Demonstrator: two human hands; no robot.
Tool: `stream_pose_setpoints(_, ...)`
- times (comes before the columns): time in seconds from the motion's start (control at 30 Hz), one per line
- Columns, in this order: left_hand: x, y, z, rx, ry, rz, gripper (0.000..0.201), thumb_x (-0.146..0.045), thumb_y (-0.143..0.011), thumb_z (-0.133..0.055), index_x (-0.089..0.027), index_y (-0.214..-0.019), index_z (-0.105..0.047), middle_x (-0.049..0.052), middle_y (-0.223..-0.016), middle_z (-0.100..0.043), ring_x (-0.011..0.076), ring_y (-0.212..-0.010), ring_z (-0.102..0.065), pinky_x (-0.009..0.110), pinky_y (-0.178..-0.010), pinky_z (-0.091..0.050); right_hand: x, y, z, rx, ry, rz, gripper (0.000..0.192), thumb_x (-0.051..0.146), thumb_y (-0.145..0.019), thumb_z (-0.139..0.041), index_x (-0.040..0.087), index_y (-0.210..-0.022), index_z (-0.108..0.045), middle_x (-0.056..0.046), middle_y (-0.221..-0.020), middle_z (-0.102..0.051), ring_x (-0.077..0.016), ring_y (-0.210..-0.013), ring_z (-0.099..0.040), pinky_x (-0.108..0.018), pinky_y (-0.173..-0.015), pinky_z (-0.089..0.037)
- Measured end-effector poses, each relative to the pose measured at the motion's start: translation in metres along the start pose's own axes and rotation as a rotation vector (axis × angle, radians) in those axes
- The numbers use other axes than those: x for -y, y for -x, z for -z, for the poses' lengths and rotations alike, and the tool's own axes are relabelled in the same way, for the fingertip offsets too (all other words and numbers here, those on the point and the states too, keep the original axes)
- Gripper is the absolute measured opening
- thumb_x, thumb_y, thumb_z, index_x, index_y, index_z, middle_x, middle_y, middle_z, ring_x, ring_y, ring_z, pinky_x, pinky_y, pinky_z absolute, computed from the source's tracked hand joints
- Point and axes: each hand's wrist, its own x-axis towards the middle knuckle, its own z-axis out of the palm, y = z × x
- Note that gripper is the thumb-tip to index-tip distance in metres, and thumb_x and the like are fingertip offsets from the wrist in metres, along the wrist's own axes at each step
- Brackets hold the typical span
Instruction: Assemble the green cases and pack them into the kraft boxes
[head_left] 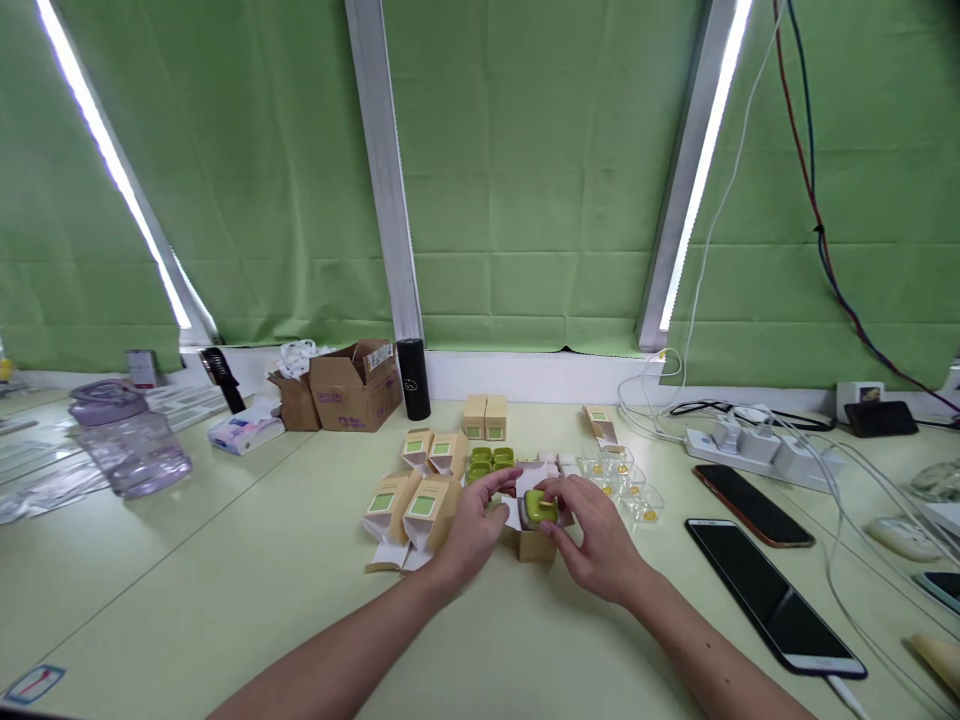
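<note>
Much of the small tan cardboard box (pixel 535 545) at the middle of the pale green surface (pixel 225 600) is hidden behind the two hands, so only its lower front face shows, and whether its top flaps are open is hard to make out. The small rounded green plastic piece (pixel 539 508) sits at the top of that box, partly covered by fingertips. The right hand (pixel 596 540) has its grip narrowed on the green piece, thumb and forefinger pinching it from the right side. The left hand (pixel 474 528) lies just beside the box on its left, fingers loosely curled and stretched toward a white paper flap; whether it truly grips that flap cannot be told. Both forearms are cut off by the lower edge. Just left stand several tan cartons with green labels (pixel 420 505), and behind the hands sit more green pieces (pixel 491 460). A black phone (pixel 772 595) lies well apart to the right.
</note>
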Motion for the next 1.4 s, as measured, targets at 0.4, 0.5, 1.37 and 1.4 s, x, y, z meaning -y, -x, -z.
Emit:
stream_pose_setpoints(0.4,-0.001,0.0,-0.001,0.009,0.001,-0.007,0.06,-0.011,-0.072,-0.056,-0.013,-0.128,-0.074,0.012,-0.12,-0.076,0.0264,-0.113,-0.068,0.043,-0.106,-0.052,-0.004,-0.001,-0.016,-0.106,-0.156,-0.088,0.016,0.016,-0.103,-0.051,0.023,-0.097,-0.064,-0.01,-0.112,-0.06,-0.0205,-0.086,-0.063,-0.034,-0.07,-0.055)
stream_pose_setpoints(0.5,-0.001,0.0,-0.001,0.004,0.012,0.004,0.059,-0.011,-0.071,-0.057,-0.014,-0.127,-0.074,0.012,-0.12,-0.076,0.0264,-0.112,-0.068,0.042,-0.106,-0.053,-0.004,0.0,-0.02,-0.143,-0.168,-0.117,0.016,0.018,-0.1,-0.055,0.022,-0.091,-0.067,-0.009,-0.106,-0.055,-0.021,-0.086,-0.062,-0.033,-0.067,-0.056)
stream_pose_setpoints(1.37,0.001,0.0,-0.002,-0.003,0.102,0.032,0.053,-0.013,-0.074,-0.061,-0.015,-0.124,-0.076,0.012,-0.119,-0.077,0.0276,-0.114,-0.068,0.043,-0.106,-0.051,-0.007,-0.003,-0.017,-0.285,-0.137,-0.226,0.026,0.025,-0.107,-0.047,0.023,-0.103,-0.073,-0.009,-0.099,-0.064,-0.0235,-0.086,-0.065,-0.038,-0.074,-0.056)
stream_pose_setpoints(1.4,0.0,0.0,-0.002,0.001,0.116,0.04,0.053,-0.014,-0.074,-0.061,-0.014,-0.125,-0.076,0.013,-0.118,-0.078,0.028,-0.115,-0.068,0.044,-0.106,-0.051,-0.008,-0.003,-0.016,-0.293,-0.129,-0.245,0.027,0.026,-0.107,-0.046,0.023,-0.104,-0.073,-0.009,-0.099,-0.064,-0.0237,-0.085,-0.064,-0.039,-0.073,-0.055)
